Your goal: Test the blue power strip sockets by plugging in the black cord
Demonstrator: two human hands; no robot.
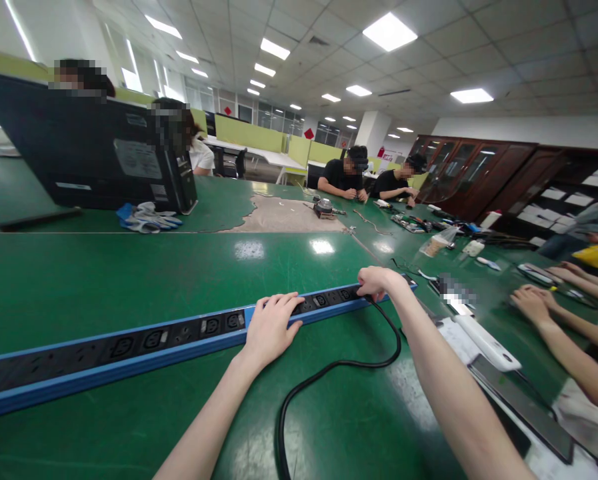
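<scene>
A long blue power strip [179, 337] with black sockets lies slantwise across the green table. My left hand [273, 325] grips it near its middle, fingers over the top and thumb at the near side. Toward the strip's right end, my right hand [376, 281] is closed round the plug of a black power cable [339, 365]. The plug is at a socket and mostly covered by my fingers, so I cannot tell how deep it sits. From there the cable curves over the table toward me, between my forearms.
At the left stand a black computer case [93, 147] and blue-white gloves [147, 217]. On the right lie a white power strip [487, 342], a dark flat panel [521, 403] and papers. Another person's hands [533, 303] rest nearby. Several people sit around the table.
</scene>
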